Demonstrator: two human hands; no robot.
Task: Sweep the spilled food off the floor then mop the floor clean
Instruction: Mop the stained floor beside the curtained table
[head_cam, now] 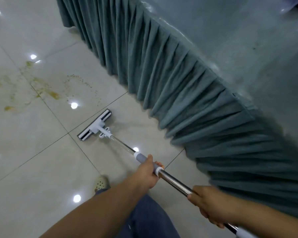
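Note:
A mop with a white and black flat head [95, 125] rests on the glossy tiled floor [41, 169]; its steel pole [175, 182] runs back toward me. My left hand [147, 172] grips the grey sleeve on the pole. Further up the pole, my right hand [208, 203] is closed around the steel part. Yellow-brown food smears and small crumbs [41, 88] spread over the tiles to the left, well ahead of the mop head and apart from it.
A table with a pleated teal skirt [179, 86] runs diagonally along the right side, close to the mop. My foot in a perforated light shoe [101, 182] stands just left of the pole. Ceiling lights reflect off the tiles.

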